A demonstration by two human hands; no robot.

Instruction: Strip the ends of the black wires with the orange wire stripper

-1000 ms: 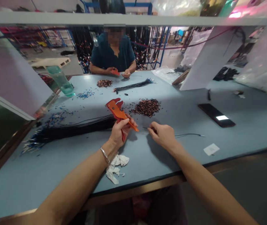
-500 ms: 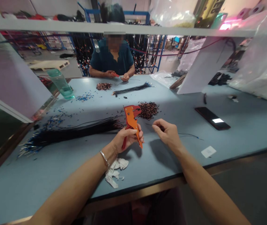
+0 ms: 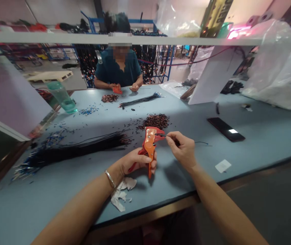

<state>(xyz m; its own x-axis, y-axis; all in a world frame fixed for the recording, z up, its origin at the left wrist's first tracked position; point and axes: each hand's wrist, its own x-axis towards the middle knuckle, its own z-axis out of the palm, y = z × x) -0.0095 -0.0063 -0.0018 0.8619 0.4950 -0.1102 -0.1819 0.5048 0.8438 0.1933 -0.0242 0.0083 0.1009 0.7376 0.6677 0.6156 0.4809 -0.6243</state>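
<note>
My left hand point(image 3: 141, 160) is wrapped round the handles of an orange and red wire stripper point(image 3: 149, 141), its jaws pointing right. Between thumb and fingers my right hand point(image 3: 182, 148) pinches a thin black wire point(image 3: 200, 142). One end of that wire is at the stripper's jaws; the other sticks out to the right, with a blue tip. Just behind the tool lies a pile of short dark and copper-coloured wire scraps point(image 3: 157, 121). Left of my left hand, a thick bundle of black wires point(image 3: 79, 148) lies on the blue table point(image 3: 186, 211).
A co-worker point(image 3: 119, 68) sits across the table holding a red tool point(image 3: 117, 89). A phone point(image 3: 225, 129) and a white card point(image 3: 223, 165) lie on the right. Crumpled tissue point(image 3: 123, 192) is near the front edge. A green bottle point(image 3: 62, 97) stands at the left; a shelf point(image 3: 140, 39) spans above.
The wire stripper has turned so its jaws face right, and the wire's end has come to them. My hands are now closer together. The view has shifted slightly.
</note>
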